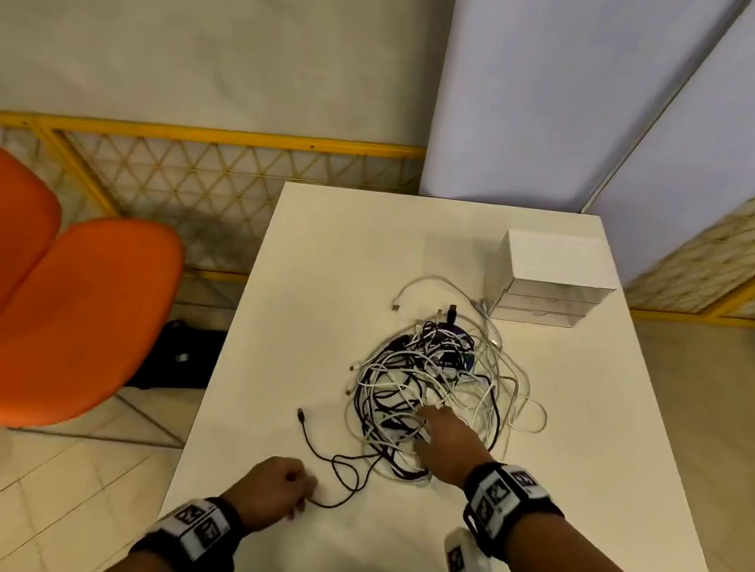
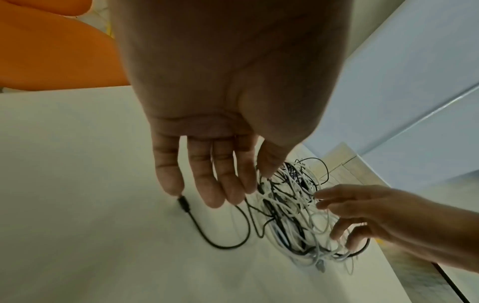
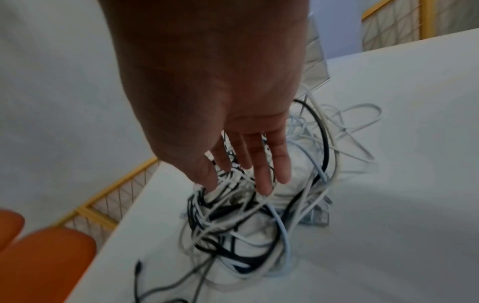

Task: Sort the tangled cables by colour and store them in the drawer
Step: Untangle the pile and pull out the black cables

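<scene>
On the white table [image 1: 319, 278], our left hand [image 1: 272, 488] pinches the loose black cable [image 1: 320, 451]; right hand [image 1: 446, 443] lies flat, fingers straight, on the tangled black-and-white cable heap [image 1: 430, 379]. Pin it, pull slowly. White drawer box [image 1: 549, 279] waits behind.

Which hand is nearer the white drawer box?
Right. The right hand reaches onto the cable tangle, nearer the white drawer box; the left hand sits at the table's near edge.

A tangle of black and white cables [image 1: 436, 389] lies heaped under the right hand's [image 1: 450, 444] fingertips. One black cable [image 1: 333, 462] trails from it to the left hand [image 1: 274, 488]. The white drawer unit [image 1: 549, 279], closed, stands beyond the right hand.
</scene>
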